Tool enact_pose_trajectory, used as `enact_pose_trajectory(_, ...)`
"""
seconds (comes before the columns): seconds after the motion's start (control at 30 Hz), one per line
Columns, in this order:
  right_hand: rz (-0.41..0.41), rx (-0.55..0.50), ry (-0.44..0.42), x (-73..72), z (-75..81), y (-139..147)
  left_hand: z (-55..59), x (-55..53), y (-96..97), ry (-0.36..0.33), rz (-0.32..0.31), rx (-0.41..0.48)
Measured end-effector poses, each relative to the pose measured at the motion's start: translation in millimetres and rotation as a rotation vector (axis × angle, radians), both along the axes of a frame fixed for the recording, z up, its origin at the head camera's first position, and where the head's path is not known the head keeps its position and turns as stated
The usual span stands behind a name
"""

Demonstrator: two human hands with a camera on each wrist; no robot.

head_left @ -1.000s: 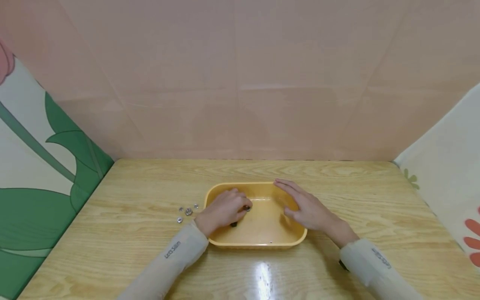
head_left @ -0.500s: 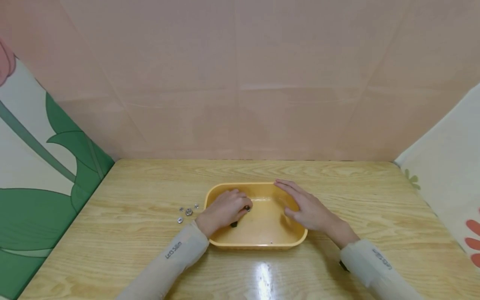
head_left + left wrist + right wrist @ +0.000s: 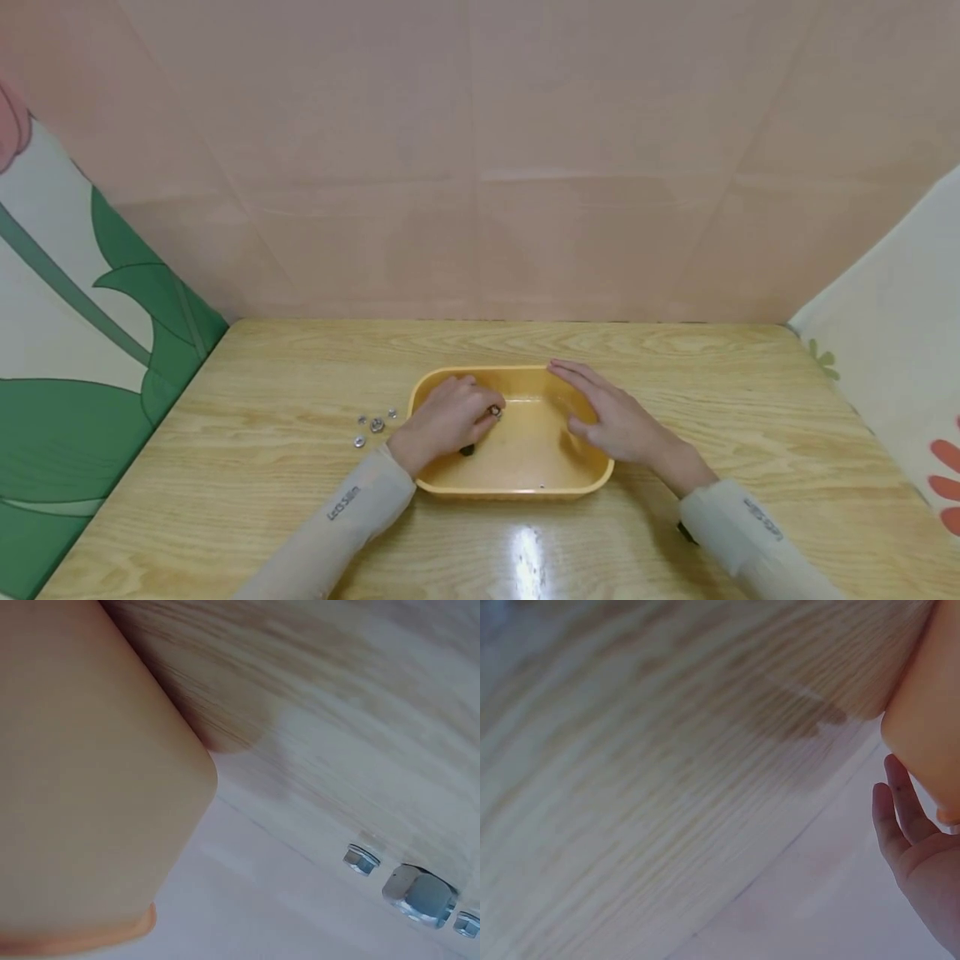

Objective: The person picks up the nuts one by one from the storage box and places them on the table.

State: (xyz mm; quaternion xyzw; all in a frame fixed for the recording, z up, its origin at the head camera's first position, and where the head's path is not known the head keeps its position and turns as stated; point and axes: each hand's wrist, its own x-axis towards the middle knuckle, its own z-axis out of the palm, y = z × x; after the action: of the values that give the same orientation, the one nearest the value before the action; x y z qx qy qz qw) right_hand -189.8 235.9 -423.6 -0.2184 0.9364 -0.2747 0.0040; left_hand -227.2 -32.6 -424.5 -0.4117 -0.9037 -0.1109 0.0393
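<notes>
A yellow plastic basin [image 3: 517, 492] stands on the wooden table in the head view. My left hand [image 3: 453, 412] reaches in over its left side, fingers curled, and pinches a small metal nut [image 3: 495, 411] between thumb and forefinger. Its exact shape is partly covered by the fingers. At the basin's right side is my right hand [image 3: 618, 417], fingers straight and reaching to the far rim, thumb spread inside. In the right wrist view, fingers [image 3: 901, 795] lie against the outer wall. Neither held nut nor left hand shows in the left wrist view, where the basin wall blocks much.
Several metal nuts lie on the table left of the basin, among them a larger hex nut [image 3: 377, 425] and a smaller flange nut [image 3: 361, 859]. A tiny speck [image 3: 542, 486] sits at the basin's near side. A pink wall backs the wooden table [image 3: 225, 500].
The nut at my left fingertips has turned slightly and shows a brighter face, and the left fingers have shifted a little. My right hand and the basin stay in place.
</notes>
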Motion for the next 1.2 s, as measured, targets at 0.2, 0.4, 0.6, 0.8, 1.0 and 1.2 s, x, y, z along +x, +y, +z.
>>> enact_pose_trajectory(0.2, 0.001, 0.002, 0.005, 0.3, -0.2, 0, 4.5, 0.6, -3.1, 0.063, 0.002, 0.040)
enact_pose_trajectory(0.4, 0.000, 0.010, 0.012, 0.6, -0.6, 0, 9.0, 2.6, -11.2, 0.058, 0.051, 0.081)
enact_pose_trajectory(0.6, 0.002, 0.010, 0.011, 0.4, -0.6, 1, 12.2, 2.4, -22.2, 0.086, 0.061, 0.111)
enact_pose_trajectory(0.8, 0.008, 0.007, 0.015, 0.2, -1.3, 1, 15.5, 1.2, -34.4, 0.179, 0.056, 0.152)
enact_pose_trajectory(1.0, 0.011, -0.001, 0.014, 0.4, -2.1, 2, 25.4, 2.3, -46.3, 0.156, 0.099, 0.169)
enact_pose_trajectory(1.2, 0.010, 0.003, 0.006, -0.1, -0.6, 1, 33.8, 0.8, -60.2, 0.133, 0.152, 0.179)
